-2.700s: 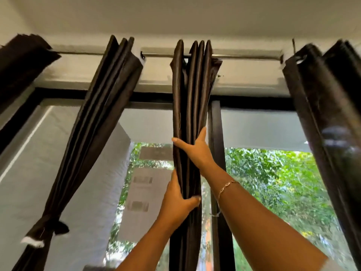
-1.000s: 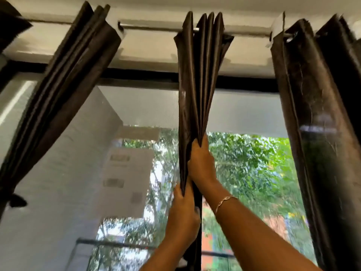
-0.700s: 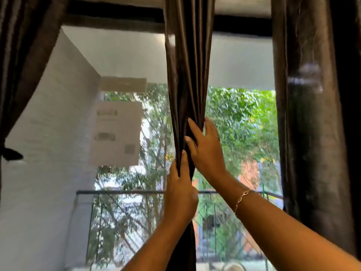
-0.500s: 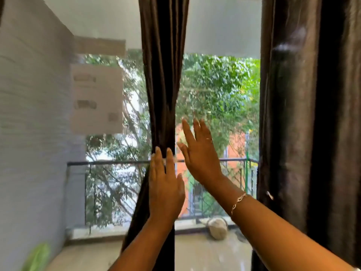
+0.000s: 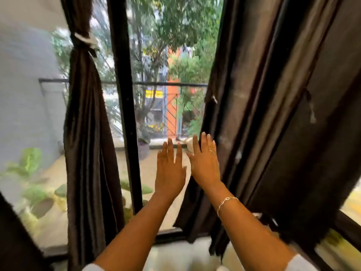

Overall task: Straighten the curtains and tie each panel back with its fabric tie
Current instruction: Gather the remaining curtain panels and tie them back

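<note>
Two flat-open grips, L hand & R hand, empty, betw. tied curtain & R curtain at window.

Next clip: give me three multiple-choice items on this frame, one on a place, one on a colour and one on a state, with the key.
1. The bracelet is on which arm?
A. left
B. right
C. neither

2. The tied panel is:
A. white
B. dark brown
C. red

3. The left hand and right hand are:
A. both open, gripping nothing
B. both gripping the tied panel
C. both fists

Key:
1. B: the chain circles the right wrist.
2. B: its folds are dark brown throughout.
3. A: all fingers are straight, with no fabric in either hand.
</note>
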